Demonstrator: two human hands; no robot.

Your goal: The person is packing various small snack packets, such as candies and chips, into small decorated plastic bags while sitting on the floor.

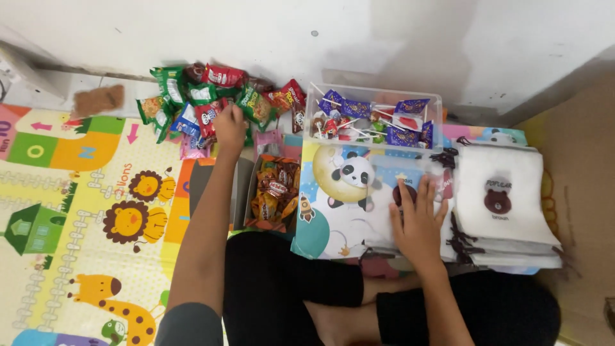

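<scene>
The left hand (229,128) reached into the heap of snack packets (211,102) at the play mat's (96,192) far edge, fingers curled down onto a red packet; whether it gripped one I cannot tell. The right hand (418,224) lay flat, fingers spread, on the panda-printed bag (346,192), just beside the stack of white bags (503,198).

Two hands at work on a play mat: the left hand (229,128) in one heap of snack packets (211,102), the right hand (418,221) on one panda-print bag (349,198). One clear tub of lollipops (373,115), one open box of orange-wrapped sweets (275,192), and one stack of white bear-print bags (503,198), perhaps four deep, though edges blur.
</scene>
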